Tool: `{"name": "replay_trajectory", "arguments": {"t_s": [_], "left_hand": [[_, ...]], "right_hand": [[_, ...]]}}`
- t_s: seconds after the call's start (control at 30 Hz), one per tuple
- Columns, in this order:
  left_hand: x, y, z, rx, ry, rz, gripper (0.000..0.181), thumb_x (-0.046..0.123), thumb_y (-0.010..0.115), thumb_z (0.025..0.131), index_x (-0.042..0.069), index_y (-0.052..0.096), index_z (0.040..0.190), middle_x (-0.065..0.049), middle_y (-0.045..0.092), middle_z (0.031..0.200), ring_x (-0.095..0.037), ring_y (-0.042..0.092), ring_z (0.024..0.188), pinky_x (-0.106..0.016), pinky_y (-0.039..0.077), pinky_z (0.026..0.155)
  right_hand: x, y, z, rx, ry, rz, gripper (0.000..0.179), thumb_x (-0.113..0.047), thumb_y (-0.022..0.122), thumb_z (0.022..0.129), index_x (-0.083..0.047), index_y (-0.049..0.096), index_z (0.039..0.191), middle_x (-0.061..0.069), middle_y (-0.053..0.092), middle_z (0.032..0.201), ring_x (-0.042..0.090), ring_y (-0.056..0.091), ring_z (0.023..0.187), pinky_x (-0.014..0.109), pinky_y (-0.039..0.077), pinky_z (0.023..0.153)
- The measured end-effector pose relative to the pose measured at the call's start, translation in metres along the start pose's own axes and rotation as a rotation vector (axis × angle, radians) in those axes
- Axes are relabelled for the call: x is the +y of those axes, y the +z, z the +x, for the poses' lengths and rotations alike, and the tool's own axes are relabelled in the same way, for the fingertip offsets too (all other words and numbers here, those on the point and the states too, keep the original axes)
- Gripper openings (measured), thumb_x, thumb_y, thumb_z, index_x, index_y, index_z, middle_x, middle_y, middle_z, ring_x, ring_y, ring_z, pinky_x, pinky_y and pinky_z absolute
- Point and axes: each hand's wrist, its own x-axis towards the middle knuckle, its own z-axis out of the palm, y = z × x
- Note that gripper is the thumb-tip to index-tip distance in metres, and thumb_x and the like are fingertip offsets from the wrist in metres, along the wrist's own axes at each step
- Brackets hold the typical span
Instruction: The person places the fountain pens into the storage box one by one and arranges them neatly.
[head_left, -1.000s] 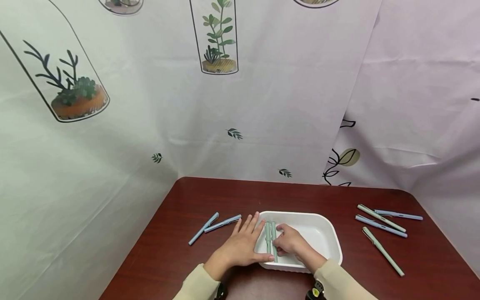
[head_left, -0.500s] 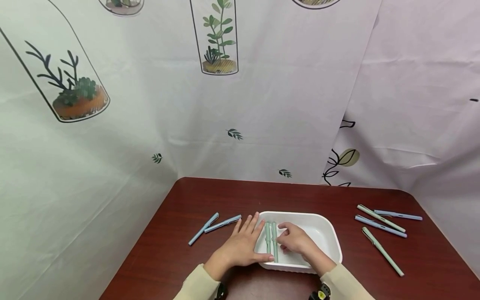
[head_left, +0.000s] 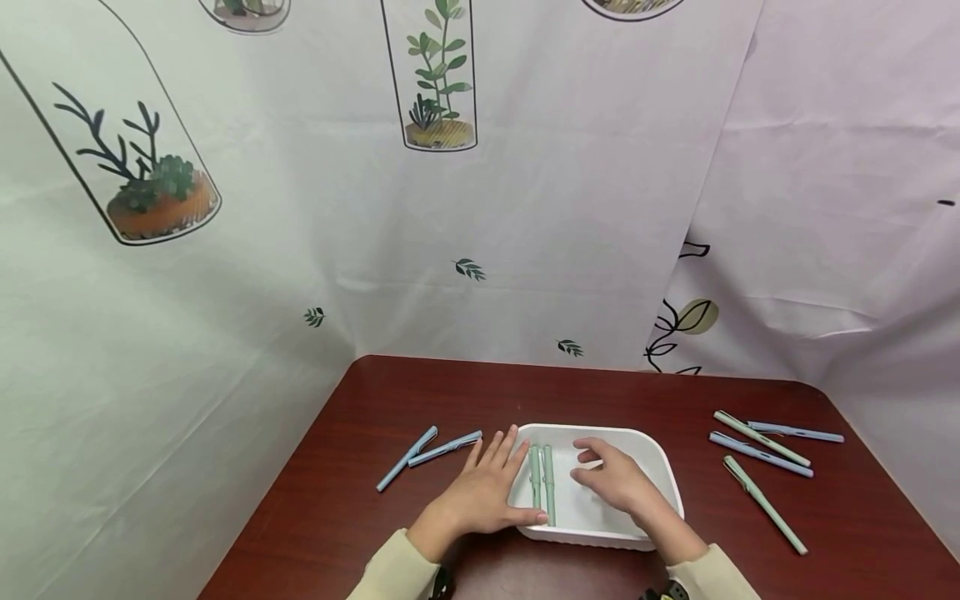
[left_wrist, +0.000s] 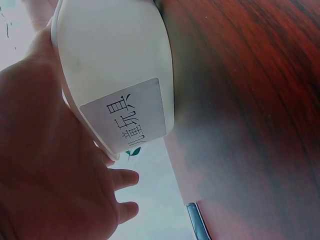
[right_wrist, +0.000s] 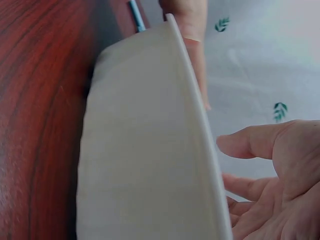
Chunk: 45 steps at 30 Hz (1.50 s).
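Two pale green pens point(head_left: 550, 483) lie side by side, lengthwise front to back, at the left end of a white plastic tray point(head_left: 660, 467). Spread over the tray's left rim is my left hand point(head_left: 483, 492), fingers straight and thumb reaching along the front rim by the pens' lower ends. My right hand point(head_left: 615, 479) hovers over the middle of the tray, thumb and fingers apart, holding nothing, to the right of the pens. In the left wrist view a label point(left_wrist: 127, 115) with printed characters shows on the tray's end wall.
Left of the tray, two blue pens point(head_left: 407, 458) lie on the dark red table point(head_left: 330, 500). At the right lie two green pens point(head_left: 765, 505) and two blue pens point(head_left: 761, 454), some crossing. A printed cloth point(head_left: 525, 208) hangs behind the table.
My right hand has let go of the right-hand green pen and moved right, its fingers spreading apart. The left hand has stayed on the tray's rim.
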Motion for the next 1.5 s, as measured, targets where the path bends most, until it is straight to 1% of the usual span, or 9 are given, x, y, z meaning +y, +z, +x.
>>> {"name": "replay_trajectory", "arguments": {"t_s": [0.17,0.3,0.57,0.7,0.87,1.0,1.27,1.5], "left_hand": [[0.000,0.001,0.000,0.001,0.000,0.003,0.106,0.077,0.058,0.086,0.013,0.024,0.162,-0.012,0.011,0.170,-0.035,0.017,0.155,-0.059,0.016,0.122],[0.000,0.001,0.000,-0.001,0.002,0.000,0.106,0.077,0.057,0.086,0.013,0.024,0.162,-0.012,0.011,0.170,-0.035,0.017,0.155,-0.059,0.016,0.121],[0.000,0.001,-0.001,-0.006,0.007,-0.002,0.106,0.078,0.057,0.086,0.013,0.023,0.162,-0.012,0.010,0.170,-0.035,0.016,0.155,-0.060,0.016,0.121],[0.000,0.000,0.000,-0.007,0.007,-0.009,0.106,0.078,0.057,0.085,0.013,0.024,0.162,-0.011,0.010,0.170,-0.034,0.015,0.156,-0.060,0.016,0.121],[0.000,0.000,0.000,-0.003,0.007,-0.010,0.106,0.078,0.057,0.085,0.013,0.024,0.162,-0.011,0.010,0.170,-0.034,0.015,0.155,-0.060,0.016,0.121],[0.000,0.000,0.000,-0.005,0.006,-0.006,0.106,0.079,0.056,0.085,0.013,0.024,0.162,-0.011,0.010,0.171,-0.034,0.016,0.155,-0.060,0.016,0.121],[-0.001,0.000,0.000,-0.001,0.008,-0.007,0.106,0.078,0.057,0.085,0.013,0.024,0.162,-0.012,0.010,0.170,-0.034,0.016,0.155,-0.060,0.017,0.121],[-0.001,0.000,-0.001,0.003,0.008,-0.002,0.106,0.078,0.057,0.085,0.013,0.024,0.162,-0.012,0.011,0.170,-0.035,0.017,0.155,-0.060,0.017,0.121]], "right_hand": [[0.001,-0.014,-0.008,0.021,-0.022,0.005,0.051,-0.012,0.076,0.087,-0.003,0.061,0.135,0.016,0.069,0.119,0.029,0.070,0.101,0.039,0.056,0.074],[0.004,-0.027,-0.015,0.032,-0.032,0.012,0.053,-0.011,0.075,0.088,0.000,0.059,0.136,0.021,0.067,0.123,0.031,0.070,0.102,0.039,0.057,0.076],[0.011,-0.049,-0.024,0.038,0.014,-0.063,0.054,-0.017,0.073,0.091,-0.005,0.056,0.141,0.018,0.066,0.129,0.032,0.068,0.110,0.045,0.056,0.082],[0.015,-0.062,-0.027,0.046,0.027,-0.055,0.055,-0.018,0.072,0.092,-0.003,0.054,0.142,0.022,0.064,0.131,0.035,0.067,0.112,0.047,0.056,0.084],[0.023,-0.078,-0.030,0.062,0.018,-0.039,0.055,-0.018,0.070,0.095,0.001,0.051,0.143,0.028,0.060,0.133,0.040,0.064,0.116,0.047,0.056,0.087],[0.031,-0.089,-0.031,0.066,0.012,-0.035,0.056,-0.018,0.068,0.096,0.003,0.049,0.144,0.030,0.058,0.135,0.042,0.062,0.118,0.045,0.057,0.088],[0.044,-0.108,-0.036,0.059,0.023,-0.067,0.062,-0.026,0.067,0.098,0.003,0.044,0.147,0.030,0.054,0.139,0.044,0.060,0.123,0.043,0.057,0.087],[0.056,-0.121,-0.038,0.070,0.011,-0.111,0.064,-0.027,0.068,0.098,0.005,0.043,0.147,0.031,0.054,0.139,0.046,0.059,0.123,0.031,0.053,0.080]]}}
